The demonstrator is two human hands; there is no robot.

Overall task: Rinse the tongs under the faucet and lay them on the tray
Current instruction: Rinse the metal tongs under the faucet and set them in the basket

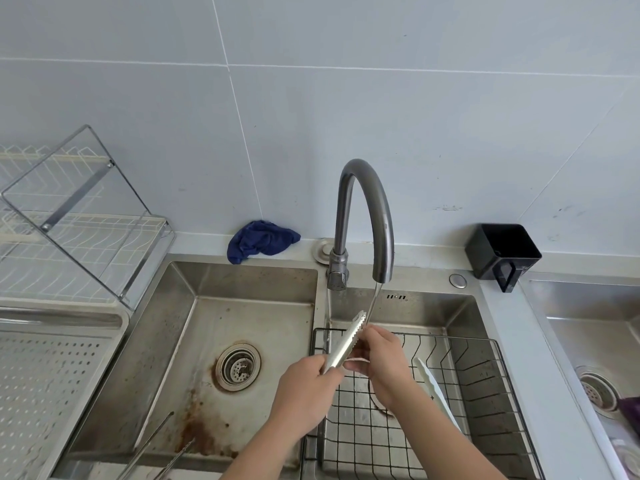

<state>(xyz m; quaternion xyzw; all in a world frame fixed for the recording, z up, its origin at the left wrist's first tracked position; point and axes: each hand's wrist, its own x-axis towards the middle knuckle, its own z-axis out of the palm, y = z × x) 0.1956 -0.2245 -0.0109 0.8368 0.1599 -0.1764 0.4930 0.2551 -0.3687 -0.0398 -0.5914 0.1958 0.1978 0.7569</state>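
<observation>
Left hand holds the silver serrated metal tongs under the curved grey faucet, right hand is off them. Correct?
No: in the head view the right hand also holds the silver serrated metal tongs, near their toothed tip. The left hand does hold them under the curved grey faucet.

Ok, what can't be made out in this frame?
All in the head view:
1. Handle end of the tongs: wrapped inside the left hand.
2. White tongs in the wire basket: lower end behind the right forearm.
3. Thin metal tool in the left basin: cut off by the bottom edge.
4. Purple item in the far-right sink: cut off by the right edge.
</observation>
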